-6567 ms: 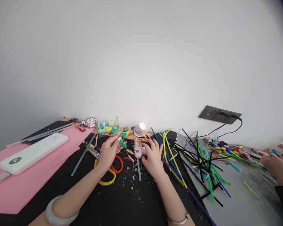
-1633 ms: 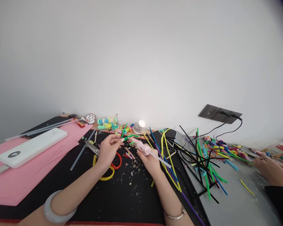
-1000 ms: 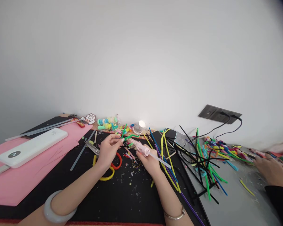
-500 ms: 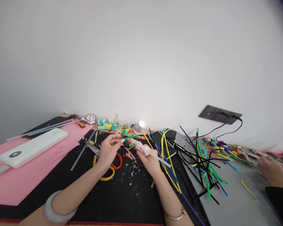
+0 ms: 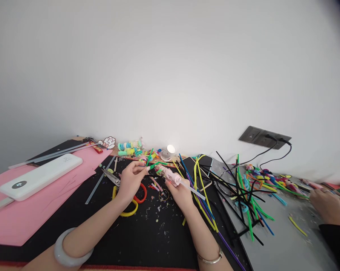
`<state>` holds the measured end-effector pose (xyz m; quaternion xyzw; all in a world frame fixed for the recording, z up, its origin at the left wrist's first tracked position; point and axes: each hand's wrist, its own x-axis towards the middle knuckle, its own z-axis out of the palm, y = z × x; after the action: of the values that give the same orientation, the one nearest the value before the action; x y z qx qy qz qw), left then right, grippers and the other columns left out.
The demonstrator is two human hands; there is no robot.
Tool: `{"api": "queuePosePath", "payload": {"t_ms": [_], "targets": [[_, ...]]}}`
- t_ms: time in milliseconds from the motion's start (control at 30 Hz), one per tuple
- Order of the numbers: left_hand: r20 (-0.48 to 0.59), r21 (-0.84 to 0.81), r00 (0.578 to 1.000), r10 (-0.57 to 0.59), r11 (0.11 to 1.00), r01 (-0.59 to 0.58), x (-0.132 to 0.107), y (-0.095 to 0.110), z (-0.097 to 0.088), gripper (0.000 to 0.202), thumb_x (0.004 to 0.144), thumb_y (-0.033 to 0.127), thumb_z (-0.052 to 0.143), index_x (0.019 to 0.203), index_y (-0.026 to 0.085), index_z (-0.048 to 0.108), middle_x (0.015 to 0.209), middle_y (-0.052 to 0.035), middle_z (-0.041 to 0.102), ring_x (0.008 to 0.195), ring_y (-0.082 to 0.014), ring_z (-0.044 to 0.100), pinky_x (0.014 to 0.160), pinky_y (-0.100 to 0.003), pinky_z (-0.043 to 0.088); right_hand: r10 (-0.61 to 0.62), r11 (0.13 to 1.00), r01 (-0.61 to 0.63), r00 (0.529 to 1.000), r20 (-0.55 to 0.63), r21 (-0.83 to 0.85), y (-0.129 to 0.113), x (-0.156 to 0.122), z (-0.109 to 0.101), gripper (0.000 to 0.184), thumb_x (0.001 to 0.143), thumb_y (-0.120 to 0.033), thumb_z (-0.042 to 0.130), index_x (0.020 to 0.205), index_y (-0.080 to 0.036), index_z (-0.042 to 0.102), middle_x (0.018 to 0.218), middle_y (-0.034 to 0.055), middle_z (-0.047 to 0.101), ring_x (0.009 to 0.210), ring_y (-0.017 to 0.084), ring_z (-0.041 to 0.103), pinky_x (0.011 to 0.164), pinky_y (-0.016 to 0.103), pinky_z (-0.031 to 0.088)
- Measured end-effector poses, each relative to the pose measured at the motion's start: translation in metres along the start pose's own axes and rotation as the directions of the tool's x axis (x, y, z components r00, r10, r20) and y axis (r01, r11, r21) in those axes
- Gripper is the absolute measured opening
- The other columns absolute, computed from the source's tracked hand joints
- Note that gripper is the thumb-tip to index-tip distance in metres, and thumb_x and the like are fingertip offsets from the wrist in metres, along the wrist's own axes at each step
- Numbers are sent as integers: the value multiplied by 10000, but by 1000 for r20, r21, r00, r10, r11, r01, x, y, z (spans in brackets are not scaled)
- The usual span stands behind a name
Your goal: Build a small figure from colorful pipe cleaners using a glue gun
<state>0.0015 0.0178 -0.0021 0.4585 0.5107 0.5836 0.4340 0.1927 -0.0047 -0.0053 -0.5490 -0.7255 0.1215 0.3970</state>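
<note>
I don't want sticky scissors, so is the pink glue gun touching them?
Apart. The head view shows the black mat between the pink glue gun and the nearest part of the scissors, their red handle.

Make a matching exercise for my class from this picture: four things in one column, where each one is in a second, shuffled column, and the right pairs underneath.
Things
1. Pale pink plastic glue gun
2. Bent green fuzzy strip
3. Metal scissors with red and yellow handle loops
4. Long white rounded device

Places
A. Lying on pink paper
B. Held in the person's right hand
C. Lying directly on the black mat
D. Pinched by the person's left hand

Pairs: 1-B; 2-D; 3-C; 4-A
</note>
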Motion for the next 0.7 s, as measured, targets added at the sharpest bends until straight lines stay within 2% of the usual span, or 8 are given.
{"api": "queuePosePath", "payload": {"t_ms": [200,367,500,700], "targets": [[5,-8,1000,-13,1000,13,1,-3,0,361,687,437,731,916,201,582,738,-31,725,772,-228,695,699,-324,518,-13,996,9,998,53,86,-1,-2,1,168,816,-301,543,678,-209,519,587,-25,549,512,128,509,529,219,356],[25,-46,999,-33,998,35,2,-4,1,379,668,429,741,914,194,575,751,-36,735,810,-232,698,768,-350,528,-4,998,1,999,41,67,2,-2,2,174,832,-333,546,716,-204,551,614,-7,587,548,148,547,547,228,378],[56,-69,997,-47,996,51,3,-6,2,428,653,441,749,954,184,585,833,-72,754,859,-246,697,822,-380,524,-21,999,20,999,29,38,3,-1,1,167,838,-317,547,721,-199,559,636,-3,601,575,152,570,563,229,386],[40,-38,998,-44,998,46,2,-4,2,425,659,454,742,953,179,604,875,-98,757,876,-264,701,782,-376,534,-29,999,29,999,20,22,4,-1,2,168,837,-326,542,723,-203,562,626,-7,597,564,150,567,559,228,397]]}}
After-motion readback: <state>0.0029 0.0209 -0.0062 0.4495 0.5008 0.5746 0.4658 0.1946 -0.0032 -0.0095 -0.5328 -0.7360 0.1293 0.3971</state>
